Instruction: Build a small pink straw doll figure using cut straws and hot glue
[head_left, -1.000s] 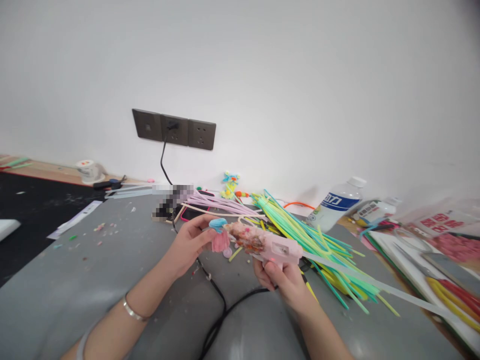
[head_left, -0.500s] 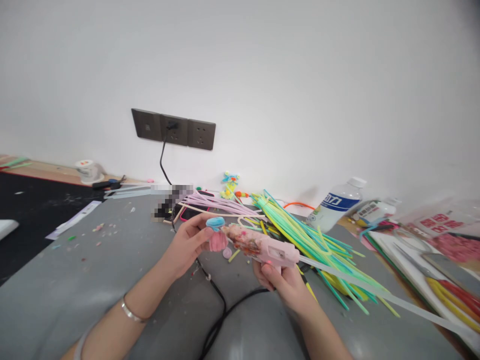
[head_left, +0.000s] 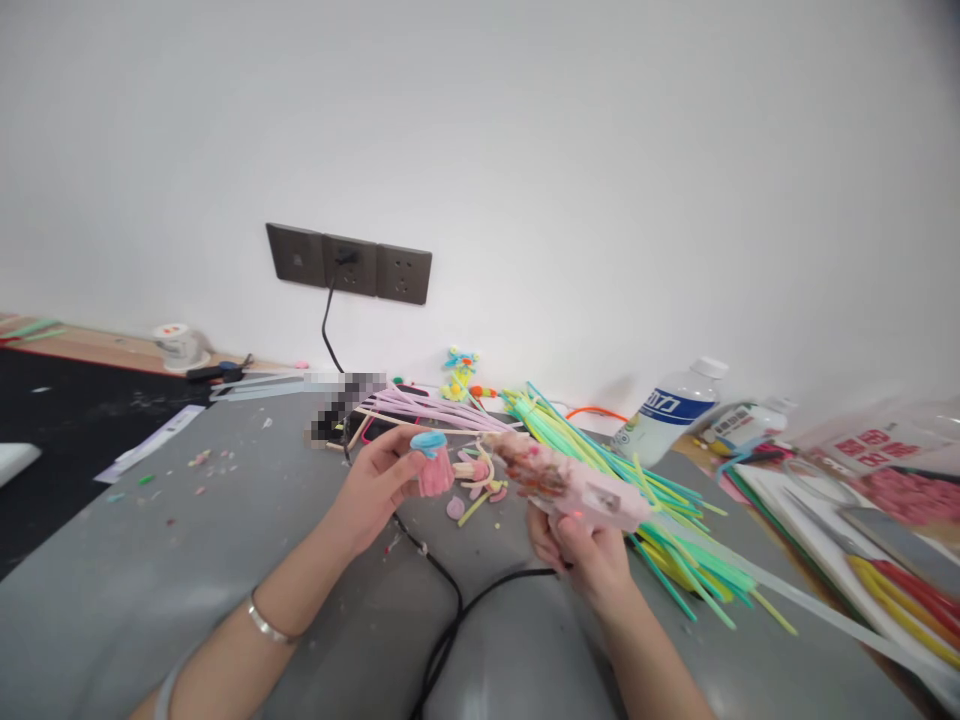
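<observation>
Above the smooth grey worktop point(head_left: 247, 520), the left hand point(head_left: 379, 490) pinches a fuzzy blue-and-pink piece point(head_left: 435, 473), seemingly already joined; the right hand point(head_left: 589, 555) grasps a pale-pink plastic glue gun point(head_left: 592, 490), nozzle apart; pastel pieces point(head_left: 471, 470) lie loose.

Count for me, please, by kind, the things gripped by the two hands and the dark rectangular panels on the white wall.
Blue-and-pink fuzzy piece, in the left hand: 1
Pink plastic glue gun, in the right hand: 1
Dark rectangular panels, side by side: 3
Total: 5
</observation>
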